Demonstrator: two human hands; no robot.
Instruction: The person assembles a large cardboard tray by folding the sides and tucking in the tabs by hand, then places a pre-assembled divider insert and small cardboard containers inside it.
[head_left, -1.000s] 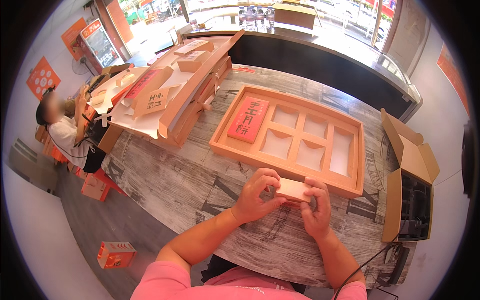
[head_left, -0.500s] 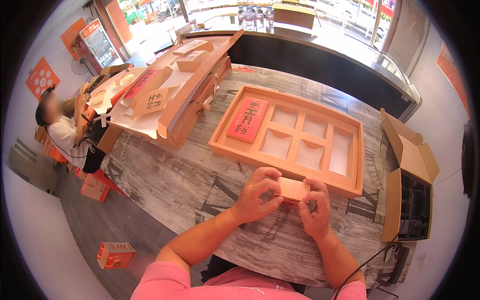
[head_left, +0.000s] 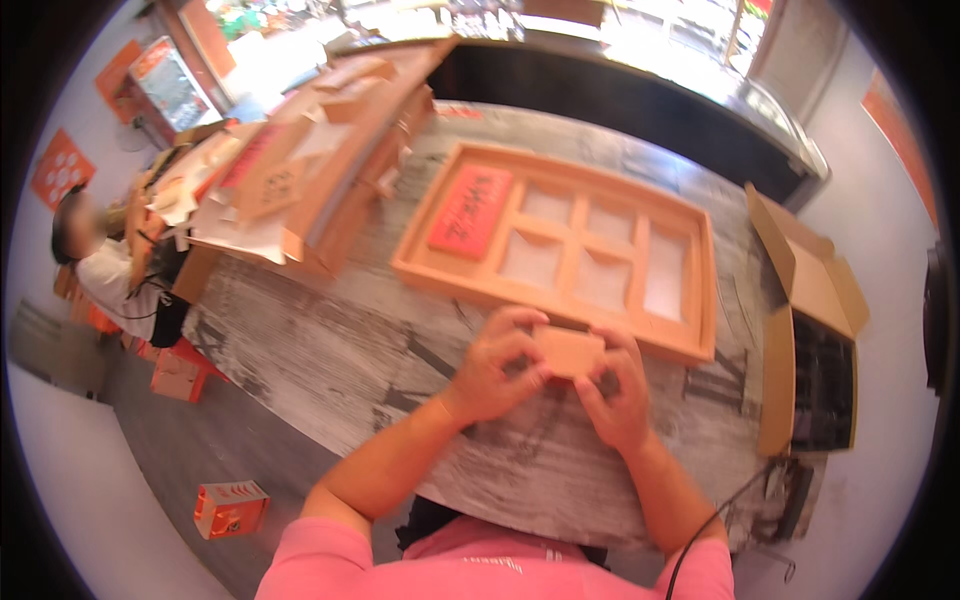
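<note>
1. Small orange box [head_left: 568, 350]: flat, rectangular, plain lid. It is held just above the bench [head_left: 330, 340], at the near edge of the compartment tray, level between both hands so that the fingers can work its sides.
2. Left hand [head_left: 497, 365]: fingers curled, pinching the box's left end.
3. Right hand [head_left: 615, 390]: fingers bent, pressed against the box's right end and underside.
4. Compartment tray [head_left: 700, 290]: wide orange frame lying flat on the bench, with pale square cells; a red rectangular label panel [head_left: 470, 210] with dark characters fills its left cell.
5. Stack of flattened orange cartons [head_left: 300, 170]: at the bench's far left, flaps open, with pale paper among them.
6. Open brown cardboard carton [head_left: 810, 270]: at the bench's right end, flaps up, interior dark.
7. Small orange package [head_left: 230, 508]: on the floor at lower left, with a white panel.
8. Orange wall signs [head_left: 62, 165]: at far left, one with a white dotted pattern.
9. Seated person [head_left: 105, 275]: at left, apart from the bench.
</note>
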